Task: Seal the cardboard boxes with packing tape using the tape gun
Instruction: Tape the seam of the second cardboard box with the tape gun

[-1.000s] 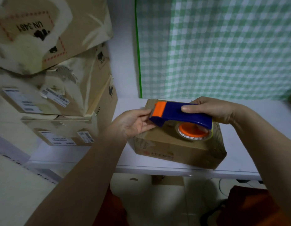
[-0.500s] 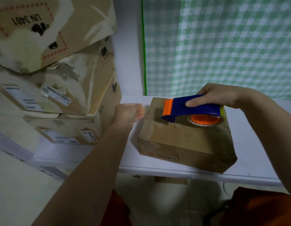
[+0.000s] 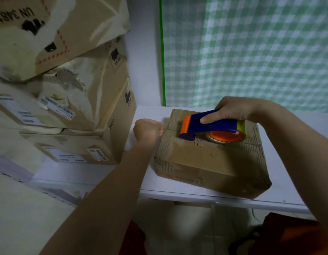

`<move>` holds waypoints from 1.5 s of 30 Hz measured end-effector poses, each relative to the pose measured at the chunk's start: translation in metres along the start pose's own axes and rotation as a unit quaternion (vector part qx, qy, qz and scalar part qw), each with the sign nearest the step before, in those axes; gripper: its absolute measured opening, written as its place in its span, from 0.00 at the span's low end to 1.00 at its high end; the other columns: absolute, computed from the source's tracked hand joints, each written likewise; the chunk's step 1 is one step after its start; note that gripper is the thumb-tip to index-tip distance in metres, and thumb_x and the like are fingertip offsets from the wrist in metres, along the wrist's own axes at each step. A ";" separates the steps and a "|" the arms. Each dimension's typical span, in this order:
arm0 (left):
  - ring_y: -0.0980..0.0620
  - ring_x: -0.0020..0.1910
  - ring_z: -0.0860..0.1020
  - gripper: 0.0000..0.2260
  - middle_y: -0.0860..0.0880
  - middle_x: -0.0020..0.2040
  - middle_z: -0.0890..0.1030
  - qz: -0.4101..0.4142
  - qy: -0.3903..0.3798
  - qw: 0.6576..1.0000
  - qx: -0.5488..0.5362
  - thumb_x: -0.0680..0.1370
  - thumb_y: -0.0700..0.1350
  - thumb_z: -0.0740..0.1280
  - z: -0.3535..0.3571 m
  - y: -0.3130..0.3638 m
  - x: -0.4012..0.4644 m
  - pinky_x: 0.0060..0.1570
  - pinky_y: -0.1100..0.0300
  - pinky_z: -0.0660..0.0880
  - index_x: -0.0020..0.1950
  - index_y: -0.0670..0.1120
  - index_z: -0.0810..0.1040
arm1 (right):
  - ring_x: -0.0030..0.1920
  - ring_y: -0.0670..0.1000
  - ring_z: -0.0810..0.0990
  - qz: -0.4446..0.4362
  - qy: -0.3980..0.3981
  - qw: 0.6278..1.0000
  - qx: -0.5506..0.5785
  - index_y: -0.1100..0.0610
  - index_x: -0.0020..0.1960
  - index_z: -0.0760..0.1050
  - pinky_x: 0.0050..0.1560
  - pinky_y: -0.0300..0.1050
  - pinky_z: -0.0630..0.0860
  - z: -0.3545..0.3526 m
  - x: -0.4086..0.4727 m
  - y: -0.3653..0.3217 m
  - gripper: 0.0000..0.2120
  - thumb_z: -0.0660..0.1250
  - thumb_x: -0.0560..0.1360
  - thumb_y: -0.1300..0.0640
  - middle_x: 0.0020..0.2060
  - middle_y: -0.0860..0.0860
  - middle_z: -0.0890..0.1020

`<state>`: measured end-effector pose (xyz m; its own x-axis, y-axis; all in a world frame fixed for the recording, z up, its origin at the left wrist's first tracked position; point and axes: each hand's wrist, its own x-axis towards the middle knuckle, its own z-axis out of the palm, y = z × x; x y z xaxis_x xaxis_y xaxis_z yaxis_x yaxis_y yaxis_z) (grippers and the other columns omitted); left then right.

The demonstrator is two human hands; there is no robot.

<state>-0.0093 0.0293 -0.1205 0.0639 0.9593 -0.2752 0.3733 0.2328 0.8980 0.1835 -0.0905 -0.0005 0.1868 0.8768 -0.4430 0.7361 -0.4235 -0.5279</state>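
Head view of a taping pass at its start. The cardboard box [image 3: 211, 159] lay on the white counter [image 3: 97, 172], its flaps down and a seam running along the top; it serves here as the landmark. The right hand [image 3: 231, 110] was closed around the blue handle of the tape gun [image 3: 209, 126], which rested on the far half of the box top with its orange nose toward the box's left edge and its orange-cored roll toward the right. The left hand [image 3: 147, 129] was curled into a fist touching the box's upper left corner; whether it pinched a tape end could not be told. A stack of worn cartons [image 3: 67, 100] stood just left of the box, and a green checked curtain [image 3: 251, 52] hung behind it. Judged from this, the step in hand was anchoring the tape at the left edge. The next move would call for drawing the gun rightward along the seam under steady downward pressure while the left hand kept the box from sliding.
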 end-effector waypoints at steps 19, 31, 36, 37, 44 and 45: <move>0.39 0.50 0.78 0.18 0.36 0.52 0.79 -0.022 -0.085 0.961 0.262 0.77 0.46 0.68 -0.003 -0.027 -0.013 0.42 0.52 0.73 0.56 0.30 0.75 | 0.28 0.48 0.75 0.005 -0.009 1.000 -0.001 0.62 0.42 0.77 0.36 0.40 0.70 0.003 0.001 0.007 0.28 0.69 0.62 0.36 0.31 0.54 0.79; 0.53 0.77 0.39 0.36 0.47 0.79 0.41 0.377 -0.219 0.767 0.471 0.80 0.64 0.48 -0.007 -0.019 -0.051 0.76 0.50 0.40 0.79 0.44 0.40 | 0.30 0.49 0.77 0.000 0.002 1.000 0.001 0.60 0.39 0.77 0.36 0.39 0.72 0.005 -0.002 0.012 0.28 0.67 0.62 0.33 0.31 0.53 0.80; 0.53 0.76 0.34 0.58 0.48 0.78 0.35 0.316 -0.245 0.749 0.529 0.63 0.79 0.55 -0.007 -0.010 -0.059 0.76 0.50 0.40 0.77 0.44 0.35 | 0.33 0.51 0.78 0.006 -0.005 1.000 0.010 0.60 0.42 0.77 0.38 0.41 0.73 0.002 -0.002 0.015 0.24 0.69 0.67 0.38 0.35 0.54 0.81; 0.53 0.75 0.34 0.59 0.48 0.77 0.34 0.311 -0.246 0.750 0.529 0.61 0.79 0.55 -0.007 -0.009 -0.059 0.76 0.49 0.40 0.77 0.44 0.34 | 0.33 0.51 0.78 0.008 -0.007 1.000 0.010 0.60 0.42 0.77 0.38 0.41 0.73 0.003 -0.003 0.015 0.24 0.69 0.67 0.38 0.35 0.54 0.81; 0.53 0.76 0.36 0.60 0.48 0.77 0.34 0.293 -0.251 0.752 0.534 0.61 0.79 0.56 -0.003 -0.009 -0.059 0.75 0.51 0.38 0.78 0.45 0.35 | 0.32 0.52 0.80 0.049 -0.024 0.998 -0.033 0.64 0.48 0.79 0.33 0.40 0.76 -0.022 -0.026 0.048 0.43 0.72 0.50 0.27 0.38 0.58 0.84; 0.53 0.76 0.37 0.60 0.48 0.77 0.34 0.293 -0.251 0.751 0.536 0.60 0.79 0.55 -0.003 -0.009 -0.059 0.75 0.51 0.39 0.78 0.45 0.35 | 0.34 0.53 0.81 0.059 -0.024 0.998 -0.025 0.64 0.50 0.79 0.33 0.41 0.76 -0.026 -0.031 0.056 0.41 0.72 0.54 0.30 0.40 0.59 0.84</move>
<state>-0.0192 -0.0291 -0.1111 0.7476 0.6037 -0.2768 0.6591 -0.7258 0.1970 0.2362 -0.1357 0.0026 0.2441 0.8089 -0.5349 0.7430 -0.5104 -0.4329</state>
